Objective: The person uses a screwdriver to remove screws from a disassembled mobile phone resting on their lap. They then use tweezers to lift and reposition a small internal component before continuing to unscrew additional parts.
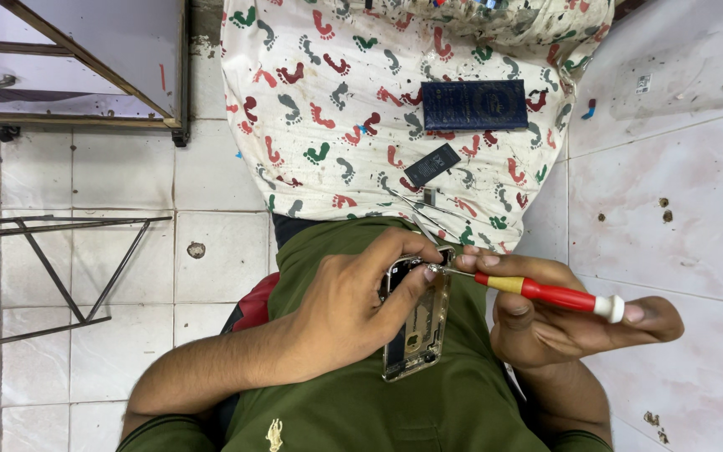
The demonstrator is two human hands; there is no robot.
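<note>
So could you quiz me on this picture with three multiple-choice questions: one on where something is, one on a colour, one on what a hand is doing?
1. Where does the dark blue flat case lie?
A. On the footprint-patterned cloth
B. On the bare floor tiles
C. On the metal frame

2. What colour is the screwdriver handle?
A. Green with a black cap
B. Red with a yellow band and white cap
C. All blue

3. What is the left hand doing?
A. Resting flat on the floor
B. Gripping the opened phone frame
C. Hanging empty

Answers: 1 A, the case sits on the cloth. 2 B, seen in the right hand. 3 B, its fingers wrap the frame.
</note>
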